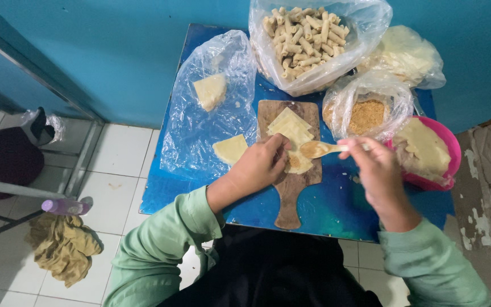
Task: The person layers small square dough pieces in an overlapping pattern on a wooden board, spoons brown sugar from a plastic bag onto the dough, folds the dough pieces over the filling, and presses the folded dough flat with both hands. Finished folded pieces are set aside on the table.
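Observation:
My left hand [259, 166] rests on a pale dough wrapper [300, 164] lying on a wooden cutting board [291, 196], fingers pressing its edge. My right hand [373, 165] holds a wooden spoon [319, 149] whose bowl hovers over that wrapper. A stack of square wrappers [290, 126] sits further up the board. A clear bag of brown crumbly filling [367, 115] stands just beyond my right hand.
A small blue table [336, 210] carries a big bag of rolled pastry sticks [305, 37], a clear bag with wrapper pieces [211, 91], a loose wrapper [230, 149], a pink bowl [447, 153] with dough and another bag [407, 54]. A cloth [63, 244] and purple bottle [63, 206] lie on the tiled floor.

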Tool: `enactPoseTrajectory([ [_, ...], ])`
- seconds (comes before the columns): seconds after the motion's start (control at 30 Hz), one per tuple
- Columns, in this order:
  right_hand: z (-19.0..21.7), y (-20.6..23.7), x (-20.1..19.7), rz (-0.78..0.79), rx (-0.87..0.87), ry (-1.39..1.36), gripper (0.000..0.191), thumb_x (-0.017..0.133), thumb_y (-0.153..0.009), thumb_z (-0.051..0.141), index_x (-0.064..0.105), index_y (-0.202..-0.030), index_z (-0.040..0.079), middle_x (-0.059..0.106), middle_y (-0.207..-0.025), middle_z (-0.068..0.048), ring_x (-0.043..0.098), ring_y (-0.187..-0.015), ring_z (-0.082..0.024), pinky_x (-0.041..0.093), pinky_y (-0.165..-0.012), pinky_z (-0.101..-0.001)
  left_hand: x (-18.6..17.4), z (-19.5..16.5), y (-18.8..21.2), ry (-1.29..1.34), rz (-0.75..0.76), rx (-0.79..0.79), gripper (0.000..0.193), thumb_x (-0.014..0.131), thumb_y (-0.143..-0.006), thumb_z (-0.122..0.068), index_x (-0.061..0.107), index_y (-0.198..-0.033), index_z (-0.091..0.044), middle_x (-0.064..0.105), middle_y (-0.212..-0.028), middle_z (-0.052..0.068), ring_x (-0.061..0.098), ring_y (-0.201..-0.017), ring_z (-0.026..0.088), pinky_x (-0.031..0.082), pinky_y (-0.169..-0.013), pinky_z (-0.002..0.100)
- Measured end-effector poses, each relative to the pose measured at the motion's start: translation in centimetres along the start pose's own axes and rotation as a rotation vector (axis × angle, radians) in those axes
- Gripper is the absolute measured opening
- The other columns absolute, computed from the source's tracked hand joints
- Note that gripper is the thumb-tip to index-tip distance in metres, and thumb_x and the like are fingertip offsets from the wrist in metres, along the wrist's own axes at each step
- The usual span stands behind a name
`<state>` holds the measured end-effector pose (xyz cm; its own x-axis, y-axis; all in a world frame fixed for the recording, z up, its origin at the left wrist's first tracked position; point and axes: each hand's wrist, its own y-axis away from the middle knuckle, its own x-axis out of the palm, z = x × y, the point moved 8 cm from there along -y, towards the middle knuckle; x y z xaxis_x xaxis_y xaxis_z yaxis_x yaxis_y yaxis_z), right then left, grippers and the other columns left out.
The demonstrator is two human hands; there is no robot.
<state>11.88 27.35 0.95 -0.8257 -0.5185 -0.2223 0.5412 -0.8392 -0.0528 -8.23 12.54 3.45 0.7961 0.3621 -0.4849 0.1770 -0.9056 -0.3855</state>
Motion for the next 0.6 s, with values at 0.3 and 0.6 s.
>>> enactPoseTrajectory([
  [0.3, 3.8, -1.7, -9.2, -0.311, -0.339, 0.057, 0.016, 0.062, -0.116, 0.014, 0.069, -0.116, 0.0, 0.071, -0.098, -0.006, 0.063, -0.087, -0.008, 0.05, -0.084, -0.0188, 0.1, -0.2, 0.1, -0.008, -0.011, 0.012, 0.019, 0.061, -0.095, -0.01, 0.057, -0.112, -0.001, 0.067, -0.092, 0.02, 0.069, -0.079, 0.039, 0.055, -0.07, 0.045],
  [0.6, 13.0, 1.9, -0.8, -0.438, -0.861, 1.036, 0.028, 0.078, -0.084, 0.01, 0.074, -0.108, -0.002, 0.063, -0.1, -0.024, 0.058, -0.092, -0.04, 0.045, -0.082, -0.0454, 0.8, -0.2, 0.0, 0.008, 0.04, -0.038, 0.029, 0.057, -0.101, -0.012, 0.054, -0.128, -0.006, 0.073, -0.088, 0.016, 0.071, -0.081, 0.04, 0.056, -0.071, 0.048],
])
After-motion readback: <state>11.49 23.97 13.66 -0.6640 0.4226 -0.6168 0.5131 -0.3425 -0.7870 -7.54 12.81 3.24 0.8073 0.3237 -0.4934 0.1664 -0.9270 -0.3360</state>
